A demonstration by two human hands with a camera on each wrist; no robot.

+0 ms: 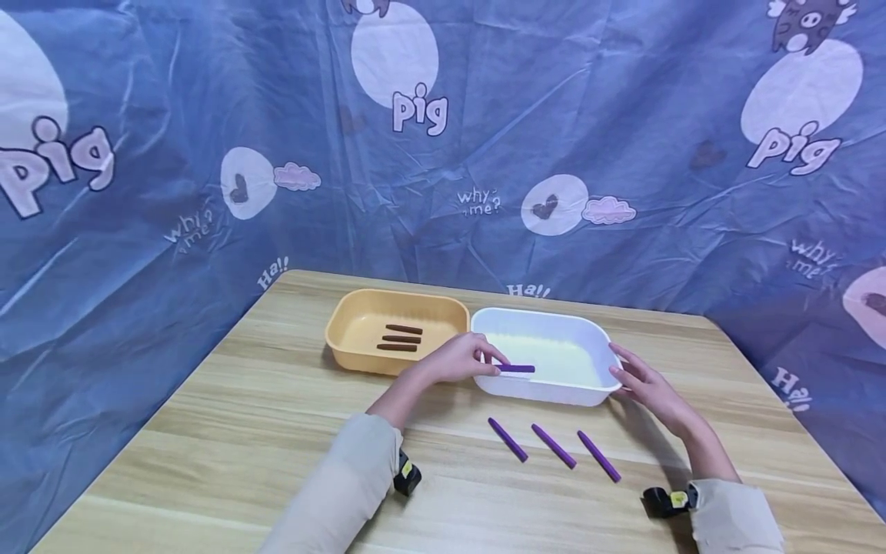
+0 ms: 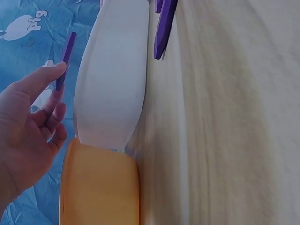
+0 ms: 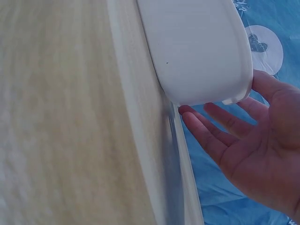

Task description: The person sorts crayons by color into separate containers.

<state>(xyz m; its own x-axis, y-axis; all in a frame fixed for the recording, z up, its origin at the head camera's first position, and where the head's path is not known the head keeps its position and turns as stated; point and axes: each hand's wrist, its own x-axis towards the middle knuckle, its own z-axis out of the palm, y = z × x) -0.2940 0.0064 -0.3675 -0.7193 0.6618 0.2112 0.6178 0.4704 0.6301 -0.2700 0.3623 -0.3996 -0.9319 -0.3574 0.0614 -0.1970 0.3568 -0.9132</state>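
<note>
My left hand (image 1: 457, 358) pinches a purple crayon (image 1: 516, 368) between thumb and fingertips, over the near rim of the white plastic bin (image 1: 533, 392). In the left wrist view the crayon (image 2: 70, 49) tilts up from the fingertips, above the rim. At the bin's right end, my right hand (image 1: 647, 388) holds the rim. The right wrist view has the thumb at the rim and the fingers (image 3: 206, 136) against the end wall. Three more purple crayons, among them a middle one (image 1: 554, 446), lie slanted on the table in front of the bin.
To the left, touching the white bin, stands an orange-yellow bin (image 1: 360, 358) with three brown crayons (image 1: 401, 338) lying side by side in it. Both stand on a wood-grain table (image 1: 208, 462). A blue printed cloth (image 1: 484, 254) hangs behind the table's back edge.
</note>
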